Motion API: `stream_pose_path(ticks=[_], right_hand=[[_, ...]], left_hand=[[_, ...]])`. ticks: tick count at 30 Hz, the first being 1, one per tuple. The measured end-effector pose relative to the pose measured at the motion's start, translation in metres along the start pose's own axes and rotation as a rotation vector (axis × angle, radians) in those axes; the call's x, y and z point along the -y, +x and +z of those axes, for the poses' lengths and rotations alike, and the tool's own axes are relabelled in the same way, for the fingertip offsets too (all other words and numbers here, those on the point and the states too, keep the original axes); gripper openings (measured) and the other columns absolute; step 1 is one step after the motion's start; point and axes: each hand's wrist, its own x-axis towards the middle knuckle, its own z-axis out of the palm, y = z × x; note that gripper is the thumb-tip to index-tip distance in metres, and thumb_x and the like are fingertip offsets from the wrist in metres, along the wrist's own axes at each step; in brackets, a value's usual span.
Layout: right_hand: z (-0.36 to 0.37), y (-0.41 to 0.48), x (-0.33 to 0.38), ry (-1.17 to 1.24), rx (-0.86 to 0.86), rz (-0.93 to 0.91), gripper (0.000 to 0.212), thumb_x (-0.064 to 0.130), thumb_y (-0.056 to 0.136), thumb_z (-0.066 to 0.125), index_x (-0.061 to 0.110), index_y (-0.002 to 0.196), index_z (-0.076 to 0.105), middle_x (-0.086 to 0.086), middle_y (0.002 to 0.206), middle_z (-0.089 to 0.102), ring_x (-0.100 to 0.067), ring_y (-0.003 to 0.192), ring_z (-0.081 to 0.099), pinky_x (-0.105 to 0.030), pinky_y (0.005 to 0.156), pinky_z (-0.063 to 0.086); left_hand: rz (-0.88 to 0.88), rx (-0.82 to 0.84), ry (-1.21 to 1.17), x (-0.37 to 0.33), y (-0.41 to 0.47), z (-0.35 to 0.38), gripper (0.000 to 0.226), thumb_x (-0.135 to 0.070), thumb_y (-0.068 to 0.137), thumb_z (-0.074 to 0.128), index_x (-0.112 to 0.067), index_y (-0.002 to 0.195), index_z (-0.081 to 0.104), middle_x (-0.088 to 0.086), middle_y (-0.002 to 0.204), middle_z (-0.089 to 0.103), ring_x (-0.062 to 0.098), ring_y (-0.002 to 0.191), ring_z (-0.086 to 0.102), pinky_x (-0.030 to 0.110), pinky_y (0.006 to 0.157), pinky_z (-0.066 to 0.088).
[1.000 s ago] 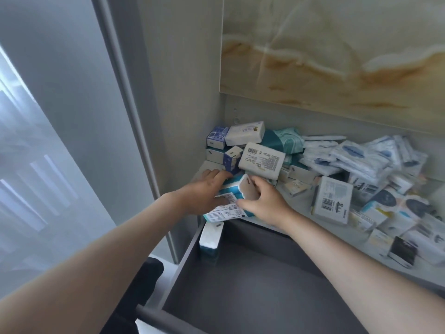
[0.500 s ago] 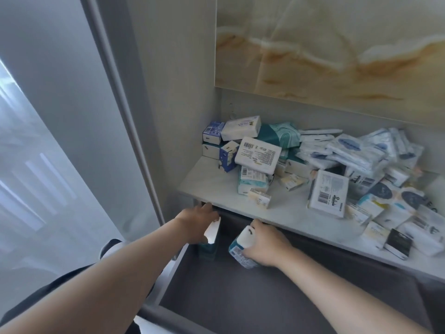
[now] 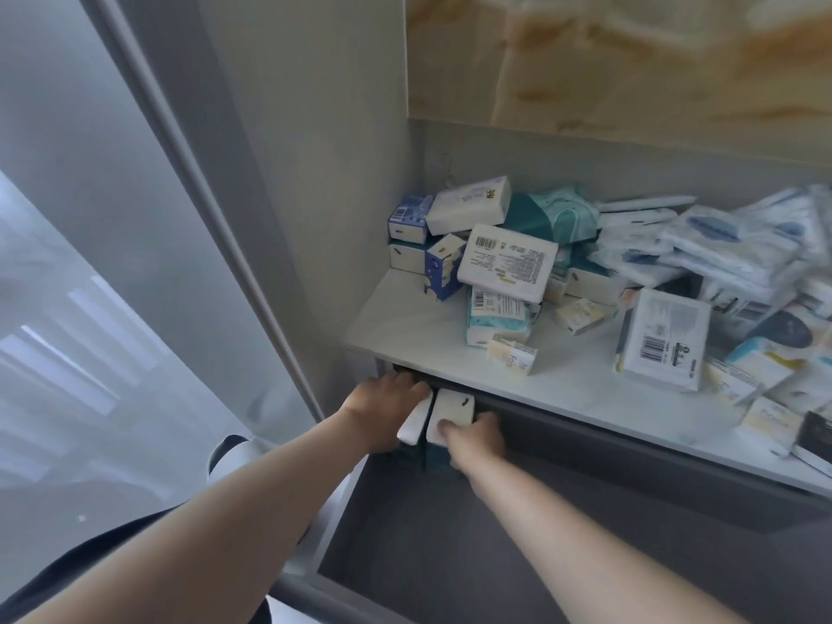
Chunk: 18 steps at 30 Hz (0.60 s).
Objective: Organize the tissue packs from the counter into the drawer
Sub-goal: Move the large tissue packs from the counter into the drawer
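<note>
Two white-and-teal tissue packs stand on end side by side in the far left corner of the open grey drawer [image 3: 517,556]. My left hand [image 3: 382,412] rests on the left pack [image 3: 413,423], pressing it toward the drawer's left wall. My right hand [image 3: 477,439] grips the right pack [image 3: 452,412] from its right side. A large heap of tissue packs [image 3: 508,258] in white, blue and teal lies on the pale counter [image 3: 405,326] above the drawer.
A grey wall and a vertical frame [image 3: 216,209] close in on the left. A marble-patterned panel [image 3: 630,60] hangs above the counter. The counter's front edge overhangs the drawer's back. Most of the drawer floor is bare.
Both hands came down from the counter into the drawer. My right hand carried a teal pack and stood it beside the pack in the corner; my left hand moved onto that first pack.
</note>
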Motion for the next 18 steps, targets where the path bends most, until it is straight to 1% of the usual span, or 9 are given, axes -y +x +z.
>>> stream_pose_path(ticks=[2, 5, 7, 9, 10, 12, 13, 15, 18], right_hand=[[-0.003, 0.004, -0.002, 0.071, 0.027, 0.047, 0.043, 0.023, 0.083, 0.071, 0.01, 0.119, 0.051, -0.008, 0.106, 0.064, -0.026, 0.089, 0.063, -0.047, 0.082, 0.06], [-0.006, 0.007, -0.003, 0.149, 0.075, 0.068, 0.039, 0.025, 0.084, 0.068, 0.013, 0.119, 0.054, -0.004, 0.1, 0.063, -0.02, 0.083, 0.06, -0.04, 0.074, 0.059], [-0.007, 0.005, -0.004, 0.158, 0.095, 0.074, 0.043, 0.031, 0.081, 0.068, 0.015, 0.119, 0.054, -0.005, 0.105, 0.064, -0.023, 0.088, 0.061, -0.036, 0.072, 0.054], [-0.01, 0.001, -0.006, 0.152, 0.108, 0.074, 0.044, 0.031, 0.079, 0.065, 0.014, 0.118, 0.054, -0.008, 0.107, 0.063, -0.024, 0.088, 0.059, -0.03, 0.065, 0.045], [-0.013, -0.001, -0.006, 0.136, 0.104, 0.065, 0.042, 0.029, 0.079, 0.063, 0.013, 0.118, 0.055, -0.009, 0.107, 0.063, -0.023, 0.085, 0.058, -0.028, 0.061, 0.042], [-0.016, -0.003, -0.007, 0.092, 0.103, 0.052, 0.04, 0.024, 0.078, 0.059, 0.014, 0.117, 0.057, -0.01, 0.108, 0.063, -0.024, 0.082, 0.058, -0.026, 0.058, 0.041], [-0.018, -0.005, -0.006, 0.079, 0.13, 0.049, 0.039, 0.021, 0.08, 0.056, 0.015, 0.119, 0.057, -0.009, 0.109, 0.063, -0.024, 0.086, 0.06, -0.027, 0.058, 0.045], [-0.024, -0.009, -0.003, 0.037, 0.214, 0.042, 0.039, 0.015, 0.085, 0.052, 0.02, 0.124, 0.054, -0.006, 0.112, 0.061, -0.027, 0.099, 0.061, -0.032, 0.066, 0.051], [-0.04, -0.015, 0.003, -0.098, 0.296, 0.023, 0.045, 0.017, 0.089, 0.049, 0.026, 0.132, 0.052, -0.002, 0.122, 0.058, -0.027, 0.111, 0.057, -0.035, 0.077, 0.048]], left_hand=[[0.005, -0.021, -0.028, -0.001, 0.001, 0.001, 0.064, -0.013, 0.08, 0.068, -0.023, 0.137, 0.04, 0.002, 0.134, 0.04, 0.023, 0.122, 0.045, 0.036, 0.087, 0.048], [-0.003, -0.029, -0.045, -0.008, 0.001, 0.004, 0.063, 0.003, 0.079, 0.061, -0.022, 0.133, 0.042, 0.002, 0.131, 0.037, 0.023, 0.121, 0.042, 0.035, 0.086, 0.049], [-0.011, -0.036, -0.091, -0.01, 0.0, 0.003, 0.061, -0.003, 0.08, 0.064, -0.023, 0.134, 0.043, 0.002, 0.132, 0.035, 0.023, 0.122, 0.039, 0.034, 0.091, 0.048], [0.021, -0.067, -0.098, -0.009, -0.002, -0.001, 0.056, -0.019, 0.081, 0.067, -0.024, 0.133, 0.046, 0.002, 0.133, 0.034, 0.022, 0.123, 0.039, 0.035, 0.095, 0.046], [0.048, -0.089, -0.097, -0.01, -0.002, -0.002, 0.056, -0.025, 0.081, 0.068, -0.025, 0.133, 0.047, 0.001, 0.133, 0.034, 0.021, 0.123, 0.039, 0.035, 0.093, 0.047], [0.098, -0.088, -0.149, -0.014, -0.003, -0.005, 0.056, -0.027, 0.081, 0.068, -0.027, 0.133, 0.046, 0.001, 0.131, 0.038, 0.021, 0.123, 0.04, 0.037, 0.089, 0.05], [0.117, -0.051, -0.171, -0.017, -0.005, -0.005, 0.058, -0.025, 0.081, 0.067, -0.029, 0.134, 0.045, 0.0, 0.13, 0.039, 0.021, 0.123, 0.04, 0.038, 0.088, 0.05], [0.132, 0.054, -0.141, -0.022, -0.007, -0.005, 0.064, -0.025, 0.081, 0.065, -0.032, 0.139, 0.038, 0.001, 0.131, 0.039, 0.022, 0.125, 0.037, 0.04, 0.091, 0.05], [0.115, 0.126, -0.092, -0.025, -0.008, -0.009, 0.068, -0.028, 0.084, 0.062, -0.033, 0.145, 0.033, 0.003, 0.135, 0.037, 0.024, 0.129, 0.036, 0.043, 0.095, 0.049]])
